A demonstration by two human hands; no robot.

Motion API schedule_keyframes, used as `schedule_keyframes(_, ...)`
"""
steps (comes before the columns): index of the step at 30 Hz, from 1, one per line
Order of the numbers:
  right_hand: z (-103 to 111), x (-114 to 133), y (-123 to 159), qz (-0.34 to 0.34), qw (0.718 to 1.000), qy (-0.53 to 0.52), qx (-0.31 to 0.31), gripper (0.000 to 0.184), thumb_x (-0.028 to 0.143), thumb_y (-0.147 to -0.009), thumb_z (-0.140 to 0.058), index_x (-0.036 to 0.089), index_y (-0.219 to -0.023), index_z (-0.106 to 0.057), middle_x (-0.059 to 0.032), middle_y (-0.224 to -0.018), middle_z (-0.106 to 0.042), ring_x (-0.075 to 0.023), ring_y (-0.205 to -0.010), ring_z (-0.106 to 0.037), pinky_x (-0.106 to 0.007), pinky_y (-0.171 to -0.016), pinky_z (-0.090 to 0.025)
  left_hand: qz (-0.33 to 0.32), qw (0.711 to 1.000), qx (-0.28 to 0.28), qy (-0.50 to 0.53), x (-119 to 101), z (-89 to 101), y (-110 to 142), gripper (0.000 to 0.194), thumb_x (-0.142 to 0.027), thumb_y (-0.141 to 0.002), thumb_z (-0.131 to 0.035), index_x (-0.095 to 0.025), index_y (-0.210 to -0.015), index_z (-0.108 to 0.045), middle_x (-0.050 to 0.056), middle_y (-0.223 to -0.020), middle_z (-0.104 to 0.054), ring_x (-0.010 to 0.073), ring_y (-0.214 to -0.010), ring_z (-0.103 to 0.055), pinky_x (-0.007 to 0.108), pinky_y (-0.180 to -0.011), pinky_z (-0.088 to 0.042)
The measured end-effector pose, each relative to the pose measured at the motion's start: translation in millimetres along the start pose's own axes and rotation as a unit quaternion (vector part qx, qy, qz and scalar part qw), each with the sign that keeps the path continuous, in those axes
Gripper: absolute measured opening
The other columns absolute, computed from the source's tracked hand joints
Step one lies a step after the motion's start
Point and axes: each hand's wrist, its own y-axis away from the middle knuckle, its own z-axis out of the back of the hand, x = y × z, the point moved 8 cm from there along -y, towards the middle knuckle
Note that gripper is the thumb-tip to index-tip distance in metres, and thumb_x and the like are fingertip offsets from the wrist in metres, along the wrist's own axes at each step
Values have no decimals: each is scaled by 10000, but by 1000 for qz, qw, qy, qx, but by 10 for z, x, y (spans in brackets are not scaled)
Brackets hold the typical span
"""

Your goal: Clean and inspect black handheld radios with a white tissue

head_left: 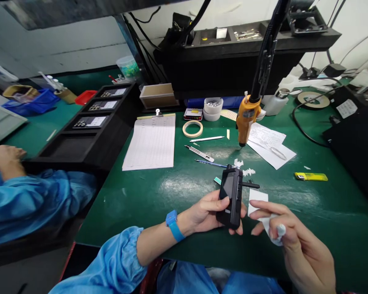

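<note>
A black handheld device (pixel 232 190) with a dark screen and ridged side is gripped in my left hand (pixel 209 211), thumb on its front, fingers behind. It tilts up above the green table. My right hand (pixel 300 241) is to the right of the device, apart from it, with a crumpled white wipe (pixel 272 232) pinched between thumb and fingers. Just beyond those fingertips lies a white paper piece (pixel 257 197). Behind the device are a black pen-like stick (pixel 250 185), a blue pen (pixel 210 163) and torn white scraps (pixel 248 172).
An orange electric screwdriver (pixel 247 118) hangs over the table. Around it are a clipboard with sheets (pixel 153 143), a tape roll (pixel 192 129), a white utility knife (pixel 199 153), a yellow cutter (pixel 311 177) and papers (pixel 271 147). A co-worker's blue sleeve (pixel 49 196) is at left, beside black trays (pixel 88 122).
</note>
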Motion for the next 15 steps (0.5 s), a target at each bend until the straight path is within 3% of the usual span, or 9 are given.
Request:
schedule_keyframes(9, -146, 107, 192, 65, 993, 102, 8, 455, 460, -1229, -565, 264, -875, -772, -98, -1258, -893, -284, -1129, -892, -330, -911, -731, -87, 985, -149, 3, -67, 65, 73, 693, -577, -688, -1152, -171, -1062, -733, 54, -1021, -830, 185, -853, -809, 267, -728, -674)
schedule_keyframes(15, -4, -2, 320, 72, 987, 121, -72, 431, 419, -1230, -545, 263, -882, -745, -108, -1416, -852, -308, -1265, -852, -378, -987, -718, -122, 974, -184, -41, -87, -98, -76, 715, -513, -606, -1197, -160, -1049, -761, 70, -1050, -878, 184, -1011, -820, 252, -931, -642)
